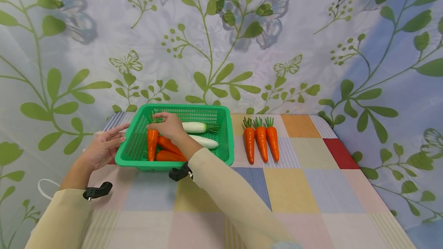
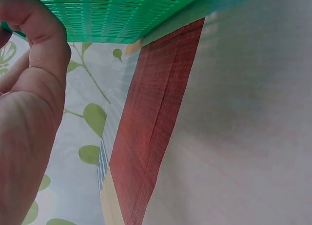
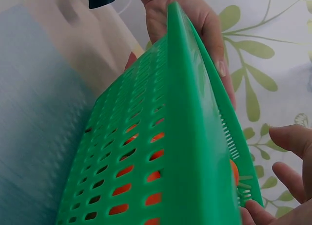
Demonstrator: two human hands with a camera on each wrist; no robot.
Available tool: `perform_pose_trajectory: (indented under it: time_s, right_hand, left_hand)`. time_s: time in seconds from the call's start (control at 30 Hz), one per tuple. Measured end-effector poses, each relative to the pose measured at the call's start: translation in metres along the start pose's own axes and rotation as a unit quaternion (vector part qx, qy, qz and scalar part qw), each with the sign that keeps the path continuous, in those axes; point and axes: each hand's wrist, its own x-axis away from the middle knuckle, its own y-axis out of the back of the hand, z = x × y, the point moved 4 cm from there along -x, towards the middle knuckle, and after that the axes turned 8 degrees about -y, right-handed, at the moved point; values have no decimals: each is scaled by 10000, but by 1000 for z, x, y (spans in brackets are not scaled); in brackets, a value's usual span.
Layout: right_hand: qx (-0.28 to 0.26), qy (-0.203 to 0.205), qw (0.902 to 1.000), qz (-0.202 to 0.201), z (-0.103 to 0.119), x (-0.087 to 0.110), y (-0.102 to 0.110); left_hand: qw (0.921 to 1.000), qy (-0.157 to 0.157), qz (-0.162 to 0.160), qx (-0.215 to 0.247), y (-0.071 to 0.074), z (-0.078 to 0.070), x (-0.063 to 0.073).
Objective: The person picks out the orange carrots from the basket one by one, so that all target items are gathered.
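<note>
The right hand [image 1: 169,126] reaches over the left end of a green basket [image 1: 145,163], its fingers loosely bent and spread around the leafy top of the leftmost carrot [image 1: 152,145]. In the right wrist view these fingers stand apart, with the green stems near them; whether a fingertip touches the stems cannot be told. That carrot lies inside the basket along its left wall, top pointing to the far side, just below the right hand and across the rim from the left hand [image 1: 104,147]. The left hand is outside the basket, relaxed and uncurled, its fingers lying against the left rim.

Two more carrots, an upper carrot [image 1: 169,145] and a lower carrot [image 1: 169,156], lie in the basket beneath the right wrist, beside the leftmost one. To their right, in the same basket, are two white radishes [image 1: 205,142], the farther one with green stalks, partly covered by the right hand and arm.

The basket stands on a patchwork-covered surface [image 1: 294,191]. Well apart from both hands, right of the basket, three carrots [image 1: 262,145] lie side by side, leafy ends away from the person.
</note>
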Motion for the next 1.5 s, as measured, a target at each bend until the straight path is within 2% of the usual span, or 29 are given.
perform_pose_trajectory:
  time_s: [0.2, 0.47, 0.63, 0.83, 1.0, 1.5]
  right_hand:
    - [242, -138, 9996, 65, 1, -7, -5]
    - [288, -498, 9983, 86, -1, -16, -10]
    - [259, -576, 9979, 159, -1, -18, -15]
    - [462, -735, 9961, 129, -3, -20, -21]
    - [513, -782, 9956, 87, -6, -25, -25]
    - [556, -865, 9941, 349, -8, -34, -26]
  left_hand:
    - [9999, -53, 72, 136, -1, -2, 2]
    - [9995, -133, 183, 211, -1, -2, 5]
    - [9995, -172, 184, 174, -1, -2, 5]
    - [9998, -88, 143, 85, -1, 0, 3]
    - [9998, -73, 148, 81, 0, 2, 3]
    - [9999, -28, 107, 90, -2, 3, 5]
